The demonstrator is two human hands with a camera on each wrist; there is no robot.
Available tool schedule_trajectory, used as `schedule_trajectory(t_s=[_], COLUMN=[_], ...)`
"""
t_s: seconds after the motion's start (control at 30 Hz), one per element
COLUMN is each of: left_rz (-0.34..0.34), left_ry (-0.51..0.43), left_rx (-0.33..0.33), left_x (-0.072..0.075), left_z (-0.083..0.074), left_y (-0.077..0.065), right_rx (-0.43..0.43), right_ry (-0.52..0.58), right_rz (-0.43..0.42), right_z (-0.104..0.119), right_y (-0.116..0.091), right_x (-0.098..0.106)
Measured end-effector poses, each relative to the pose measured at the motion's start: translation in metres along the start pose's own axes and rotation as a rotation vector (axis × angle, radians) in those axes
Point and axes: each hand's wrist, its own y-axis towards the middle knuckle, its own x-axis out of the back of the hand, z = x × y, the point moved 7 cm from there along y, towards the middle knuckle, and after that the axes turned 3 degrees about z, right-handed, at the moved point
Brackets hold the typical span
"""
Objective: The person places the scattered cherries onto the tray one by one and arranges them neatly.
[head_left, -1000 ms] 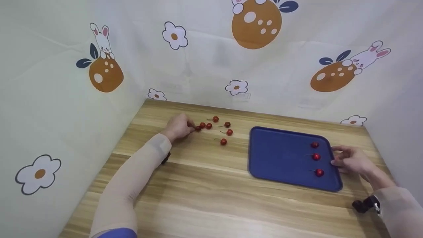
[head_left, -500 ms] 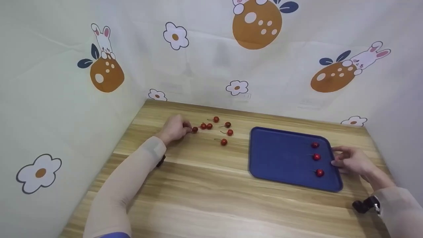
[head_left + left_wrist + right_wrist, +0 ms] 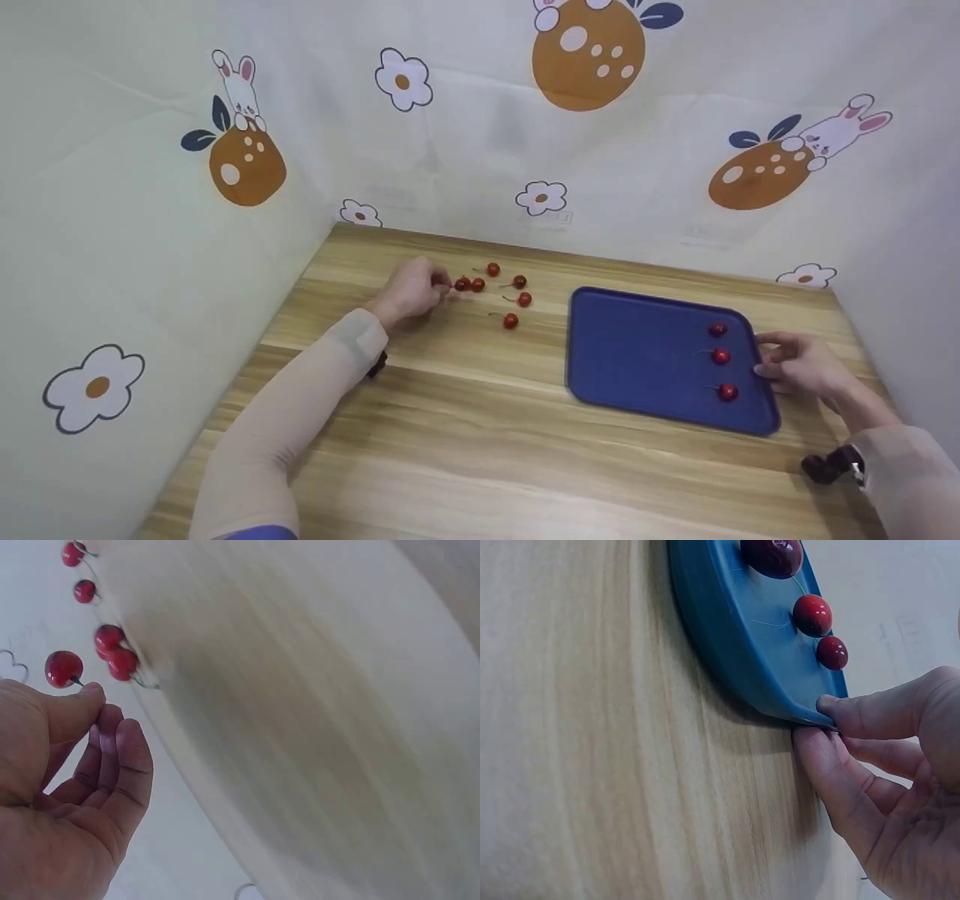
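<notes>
In the left wrist view, my left hand [image 3: 71, 765] pinches a red cherry [image 3: 64, 669] by its stem between thumb and fingertips. Seen from the head, that left hand [image 3: 415, 289] is at the left of a loose group of cherries, and the held one overlaps a cherry [image 3: 463, 284] there. My right hand [image 3: 806, 364] grips the right rim of a blue tray [image 3: 637, 345], thumb on top and fingers below, as the right wrist view of the tray edge [image 3: 739, 637] shows. Three cherries stand in a column along the tray's right side, among them a middle cherry [image 3: 721, 356].
Between left hand and tray lie several more stemmed cherries, such as the nearest cherry [image 3: 511, 321] and the rearmost cherry [image 3: 493, 269]. The wooden table [image 3: 480, 450] meets a patterned cloth wall [image 3: 465, 165] at the back and both sides.
My left hand drew back left with the cherry, then came right again and now holds it by the stem beside the others. The right hand and tray stay put.
</notes>
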Motion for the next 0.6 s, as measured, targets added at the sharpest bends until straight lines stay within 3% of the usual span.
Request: schedule_trajectory(t_s=[0.2, 0.43, 0.6], left_rz=[-0.006, -0.035, -0.004], left_ry=[0.008, 0.016, -0.036], left_rx=[-0.020, -0.102, -0.098], left_x=[-0.006, -0.012, -0.020], left_z=[-0.016, -0.040, -0.056], left_y=[0.005, 0.009, 0.015], right_rx=[-0.006, 0.014, 0.020], right_ry=[0.002, 0.012, 0.007], right_rz=[-0.004, -0.006, -0.010], right_z=[0.000, 0.001, 0.001], right_y=[0.000, 0.000, 0.000], right_x=[0.001, -0.001, -0.001])
